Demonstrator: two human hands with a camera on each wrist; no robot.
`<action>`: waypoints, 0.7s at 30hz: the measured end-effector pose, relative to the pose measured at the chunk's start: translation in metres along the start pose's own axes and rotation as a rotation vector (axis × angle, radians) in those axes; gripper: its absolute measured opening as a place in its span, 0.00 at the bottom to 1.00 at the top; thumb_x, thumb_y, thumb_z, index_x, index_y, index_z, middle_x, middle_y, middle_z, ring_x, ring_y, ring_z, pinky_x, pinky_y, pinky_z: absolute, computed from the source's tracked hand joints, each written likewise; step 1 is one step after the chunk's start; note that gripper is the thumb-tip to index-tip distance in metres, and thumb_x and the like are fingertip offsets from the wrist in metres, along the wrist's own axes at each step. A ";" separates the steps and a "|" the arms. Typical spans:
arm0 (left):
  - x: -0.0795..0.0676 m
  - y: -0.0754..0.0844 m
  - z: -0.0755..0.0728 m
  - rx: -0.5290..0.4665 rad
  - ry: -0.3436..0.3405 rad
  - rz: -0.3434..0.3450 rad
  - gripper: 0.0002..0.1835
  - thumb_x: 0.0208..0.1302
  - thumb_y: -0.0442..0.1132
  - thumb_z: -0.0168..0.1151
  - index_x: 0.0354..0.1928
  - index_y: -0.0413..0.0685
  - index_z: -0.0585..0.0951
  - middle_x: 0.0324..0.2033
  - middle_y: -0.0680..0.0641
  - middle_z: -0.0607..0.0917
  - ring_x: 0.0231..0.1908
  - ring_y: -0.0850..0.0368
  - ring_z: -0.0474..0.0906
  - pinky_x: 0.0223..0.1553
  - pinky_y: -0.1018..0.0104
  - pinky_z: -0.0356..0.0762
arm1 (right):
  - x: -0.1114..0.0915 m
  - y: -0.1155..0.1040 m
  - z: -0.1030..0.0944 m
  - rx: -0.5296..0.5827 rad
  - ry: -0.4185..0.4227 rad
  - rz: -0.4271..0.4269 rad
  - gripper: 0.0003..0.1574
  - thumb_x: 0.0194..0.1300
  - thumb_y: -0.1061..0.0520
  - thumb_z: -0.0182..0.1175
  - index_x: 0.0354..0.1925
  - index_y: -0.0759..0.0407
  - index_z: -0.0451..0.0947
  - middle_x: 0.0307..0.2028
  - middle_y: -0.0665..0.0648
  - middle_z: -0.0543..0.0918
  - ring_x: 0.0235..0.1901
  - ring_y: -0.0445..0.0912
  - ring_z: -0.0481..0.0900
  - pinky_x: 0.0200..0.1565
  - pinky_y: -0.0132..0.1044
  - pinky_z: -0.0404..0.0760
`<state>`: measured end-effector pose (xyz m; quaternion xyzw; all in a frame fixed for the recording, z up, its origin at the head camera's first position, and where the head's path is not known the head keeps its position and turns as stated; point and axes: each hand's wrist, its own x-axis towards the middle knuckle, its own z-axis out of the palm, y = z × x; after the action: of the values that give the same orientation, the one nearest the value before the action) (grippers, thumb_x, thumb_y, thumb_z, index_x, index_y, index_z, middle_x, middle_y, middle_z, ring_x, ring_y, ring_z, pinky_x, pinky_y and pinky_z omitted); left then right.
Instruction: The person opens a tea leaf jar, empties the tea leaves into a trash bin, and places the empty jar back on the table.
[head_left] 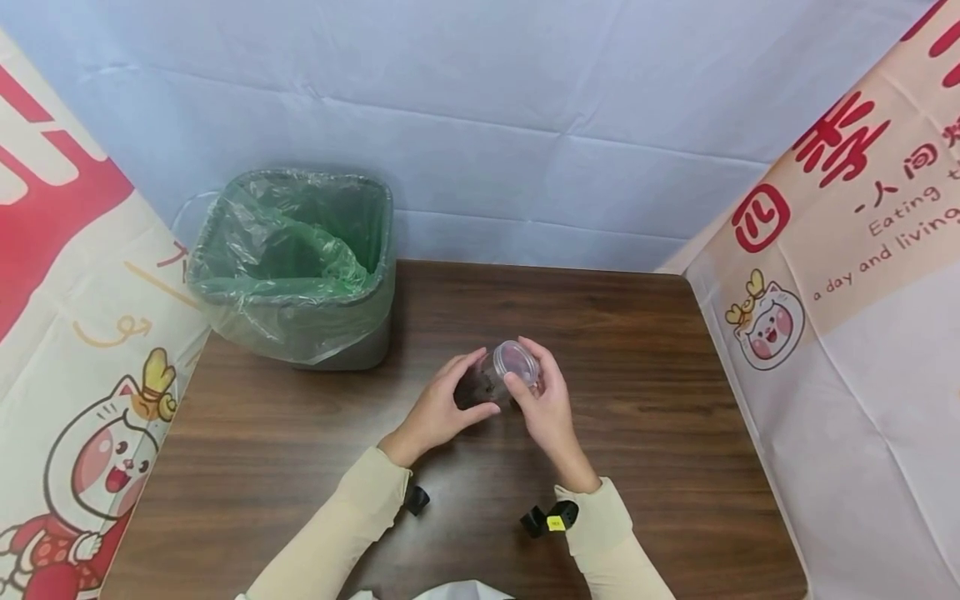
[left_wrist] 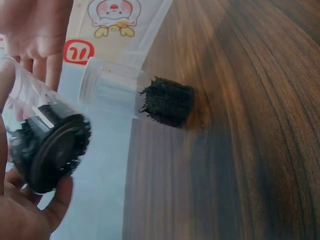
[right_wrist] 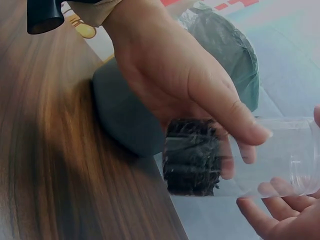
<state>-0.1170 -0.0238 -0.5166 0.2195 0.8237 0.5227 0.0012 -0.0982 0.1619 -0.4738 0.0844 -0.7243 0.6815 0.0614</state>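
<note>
Both hands hold a clear plastic jar (head_left: pixel 483 385) over the table, tilted, with its round top toward the right hand. Dark, shredded-looking stuff (right_wrist: pixel 192 160) is packed at its base end. My left hand (head_left: pixel 438 408) grips the body, thumb on the near side and fingers on the far side. At the top end, my right hand (head_left: pixel 550 404) has its thumb at the rim and fingers curled round the far side. In the left wrist view, a second clear jar (left_wrist: pixel 117 90) with dark contents stands upright on the table; the hands and held jar largely hide it from the head view.
A grey-green bin (head_left: pixel 356 346) with a clear bag (head_left: pixel 255 321) folded over its rim stands at the back left of the wooden table (head_left: pixel 637 467). Printed cloth walls (head_left: pixel 540 192) enclose the table at the back and both sides.
</note>
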 end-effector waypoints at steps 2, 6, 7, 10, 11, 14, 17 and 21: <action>-0.001 0.000 0.000 -0.009 0.005 0.001 0.45 0.57 0.47 0.79 0.74 0.49 0.68 0.65 0.46 0.75 0.65 0.51 0.72 0.68 0.49 0.66 | 0.000 0.000 0.000 0.011 0.004 -0.001 0.33 0.69 0.72 0.57 0.70 0.73 0.62 0.61 0.73 0.73 0.58 0.59 0.74 0.57 0.28 0.76; -0.001 -0.002 0.000 -0.020 0.004 0.013 0.44 0.58 0.47 0.78 0.74 0.50 0.68 0.64 0.46 0.75 0.64 0.52 0.72 0.68 0.50 0.67 | 0.000 0.000 -0.001 0.022 0.006 0.000 0.34 0.69 0.71 0.58 0.70 0.73 0.62 0.62 0.73 0.72 0.58 0.58 0.73 0.58 0.28 0.75; -0.001 -0.002 0.000 -0.025 0.005 0.022 0.43 0.58 0.46 0.78 0.74 0.49 0.68 0.64 0.46 0.75 0.63 0.52 0.72 0.68 0.50 0.67 | -0.001 0.000 0.000 0.028 0.006 0.001 0.34 0.68 0.71 0.58 0.70 0.73 0.61 0.62 0.73 0.72 0.59 0.57 0.73 0.58 0.28 0.75; 0.000 -0.003 0.002 -0.042 0.011 0.050 0.43 0.58 0.43 0.78 0.74 0.46 0.68 0.63 0.43 0.75 0.63 0.51 0.73 0.67 0.49 0.67 | -0.001 0.000 0.002 0.061 0.010 0.003 0.36 0.67 0.71 0.59 0.70 0.73 0.60 0.63 0.72 0.71 0.60 0.55 0.73 0.58 0.30 0.75; 0.000 -0.003 0.003 -0.044 0.017 0.062 0.43 0.58 0.41 0.78 0.73 0.46 0.68 0.63 0.43 0.75 0.63 0.51 0.73 0.67 0.49 0.68 | -0.001 0.000 0.003 0.078 0.009 0.000 0.37 0.67 0.71 0.60 0.71 0.73 0.59 0.64 0.72 0.70 0.60 0.54 0.72 0.59 0.30 0.75; 0.000 -0.003 0.005 -0.057 0.028 0.085 0.43 0.58 0.39 0.78 0.74 0.45 0.68 0.63 0.44 0.75 0.63 0.51 0.72 0.67 0.49 0.67 | -0.002 0.003 0.006 0.130 0.013 -0.010 0.42 0.67 0.63 0.66 0.72 0.72 0.58 0.64 0.70 0.69 0.61 0.54 0.71 0.59 0.31 0.75; 0.000 -0.002 0.008 -0.057 0.031 0.094 0.43 0.58 0.40 0.78 0.74 0.47 0.67 0.64 0.46 0.74 0.63 0.52 0.72 0.67 0.50 0.67 | -0.003 0.003 0.009 0.149 0.024 -0.004 0.48 0.65 0.57 0.71 0.73 0.68 0.57 0.64 0.69 0.69 0.62 0.54 0.71 0.58 0.31 0.76; -0.001 -0.002 0.009 -0.057 0.025 0.099 0.43 0.59 0.42 0.77 0.74 0.45 0.67 0.65 0.46 0.73 0.64 0.52 0.72 0.68 0.51 0.67 | -0.004 0.001 0.010 0.139 0.053 0.015 0.44 0.65 0.62 0.70 0.71 0.68 0.60 0.63 0.68 0.71 0.60 0.51 0.73 0.58 0.32 0.76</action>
<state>-0.1150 -0.0171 -0.5228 0.2533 0.7966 0.5481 -0.0286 -0.0944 0.1520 -0.4757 0.0647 -0.6740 0.7326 0.0694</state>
